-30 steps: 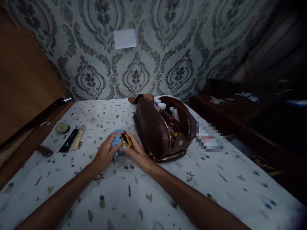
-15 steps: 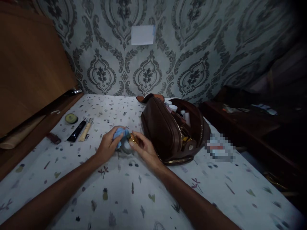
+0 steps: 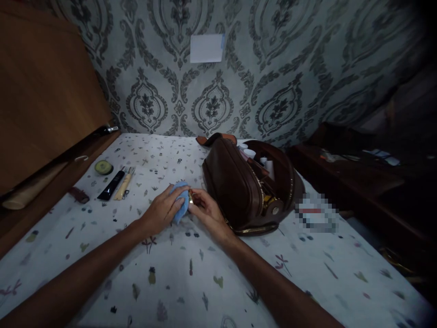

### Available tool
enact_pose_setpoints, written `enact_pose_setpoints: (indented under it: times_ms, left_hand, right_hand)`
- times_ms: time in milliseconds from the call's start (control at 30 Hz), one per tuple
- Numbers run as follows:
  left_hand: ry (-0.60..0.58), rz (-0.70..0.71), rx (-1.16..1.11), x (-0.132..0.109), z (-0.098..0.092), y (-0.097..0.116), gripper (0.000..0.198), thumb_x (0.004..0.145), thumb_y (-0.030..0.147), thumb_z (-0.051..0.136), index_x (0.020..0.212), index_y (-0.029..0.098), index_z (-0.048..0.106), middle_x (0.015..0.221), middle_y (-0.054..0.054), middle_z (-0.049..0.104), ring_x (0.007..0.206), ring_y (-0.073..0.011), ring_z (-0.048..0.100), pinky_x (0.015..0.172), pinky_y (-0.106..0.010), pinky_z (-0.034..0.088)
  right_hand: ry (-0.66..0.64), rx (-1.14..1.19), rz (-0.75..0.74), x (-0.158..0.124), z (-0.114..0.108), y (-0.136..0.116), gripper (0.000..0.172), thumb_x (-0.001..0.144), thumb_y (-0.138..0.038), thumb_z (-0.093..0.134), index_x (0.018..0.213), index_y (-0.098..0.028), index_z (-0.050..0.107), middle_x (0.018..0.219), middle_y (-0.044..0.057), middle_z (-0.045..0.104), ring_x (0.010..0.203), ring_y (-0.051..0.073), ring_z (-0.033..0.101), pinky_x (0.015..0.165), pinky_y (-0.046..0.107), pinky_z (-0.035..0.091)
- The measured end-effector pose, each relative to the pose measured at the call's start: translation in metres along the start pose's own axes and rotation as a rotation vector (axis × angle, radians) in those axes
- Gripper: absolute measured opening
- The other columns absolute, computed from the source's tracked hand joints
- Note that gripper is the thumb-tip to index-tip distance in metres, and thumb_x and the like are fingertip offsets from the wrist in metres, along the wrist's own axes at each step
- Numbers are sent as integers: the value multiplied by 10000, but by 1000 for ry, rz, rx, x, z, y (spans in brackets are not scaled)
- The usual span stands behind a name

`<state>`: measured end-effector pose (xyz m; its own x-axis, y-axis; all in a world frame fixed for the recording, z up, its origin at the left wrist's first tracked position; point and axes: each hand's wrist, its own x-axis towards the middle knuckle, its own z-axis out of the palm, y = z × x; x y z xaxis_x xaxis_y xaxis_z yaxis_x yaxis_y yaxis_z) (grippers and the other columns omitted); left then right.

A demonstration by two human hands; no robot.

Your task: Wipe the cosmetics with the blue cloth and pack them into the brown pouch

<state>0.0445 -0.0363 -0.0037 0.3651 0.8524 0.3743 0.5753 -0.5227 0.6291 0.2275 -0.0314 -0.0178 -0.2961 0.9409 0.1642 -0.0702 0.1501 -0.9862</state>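
My left hand [image 3: 164,209] is closed around a small blue cloth [image 3: 180,203] and presses it against a little object with a gold cap [image 3: 190,198]. My right hand [image 3: 206,210] grips that object from the other side, fingers pinched on it; most of it is hidden by the cloth and fingers. Both hands rest low over the patterned white bedsheet [image 3: 191,282]. Just right of them lies an open brown leather toiletry bag [image 3: 235,184] with small bottles and tubes showing inside.
On the sheet at the left lie a round green tin [image 3: 103,167], a black tube [image 3: 111,185], a pale yellow tube [image 3: 123,186] and a small dark red item [image 3: 79,195]. A wooden headboard [image 3: 44,105] stands left, dark furniture [image 3: 358,182] right, patterned wallpaper behind.
The blue cloth has moved over the gold-capped object, which now shows far less. The view has shifted a little, with both hands staying beside the bag.
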Motion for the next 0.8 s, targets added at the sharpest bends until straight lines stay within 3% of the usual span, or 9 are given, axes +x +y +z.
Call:
enact_pose_setpoints:
  times_ms: [100,267,367,500,633,700,800]
  left_hand:
    - [2,-29,-169,5,-6,-5,495,1039,464,295,1260,175,629,1195,-97,675,1140,-230,612,1046,-361,456]
    - [-40,-164,-297,9,-13,-11,524,1005,555,354,1169,167,664,1007,-50,714,989,-221,643,922,-326,498]
    - [-54,-177,-303,10,-17,-13,519,984,578,391,1217,186,638,1072,-49,706,1057,-234,627,944,-321,480]
    - [-159,-194,-364,9,-25,-16,535,960,607,429,1300,221,578,1238,-63,652,1172,-254,588,1018,-334,439]
    - [-292,-153,-490,7,-26,-18,800,819,601,674,1466,228,388,1387,-105,557,1225,-288,563,1041,-374,438]
    - [-290,-151,-442,6,-23,-19,960,722,534,794,1496,221,318,1391,-121,543,1223,-297,559,1042,-394,439]
    - [-239,-112,-347,6,-18,-19,874,715,467,810,1434,199,391,1365,-124,547,1213,-287,554,1051,-395,427]
  right_hand:
    - [-49,-33,-24,0,-2,-1,448,787,-411,732,1170,-214,610,1112,60,654,1049,221,607,960,378,469]
    - [-142,-92,-53,-2,-4,-5,518,770,-374,772,1237,-225,603,1235,78,643,1152,243,584,1038,412,425]
    - [-153,-57,-51,-3,-2,-3,509,768,-385,778,1220,-226,607,1226,80,640,1144,241,587,1035,409,424]
    - [-93,91,24,-2,1,1,484,761,-457,778,1150,-227,607,1096,54,658,1050,219,618,953,367,473]
    - [-8,159,95,-1,2,4,460,772,-526,752,1088,-221,615,1009,44,674,991,214,640,895,336,492]
    - [9,164,122,-2,3,5,458,788,-550,726,1084,-220,613,1008,44,680,979,213,652,886,331,495]
    - [10,137,127,-3,3,6,453,796,-561,711,1074,-219,606,1028,48,677,1004,216,649,908,341,495]
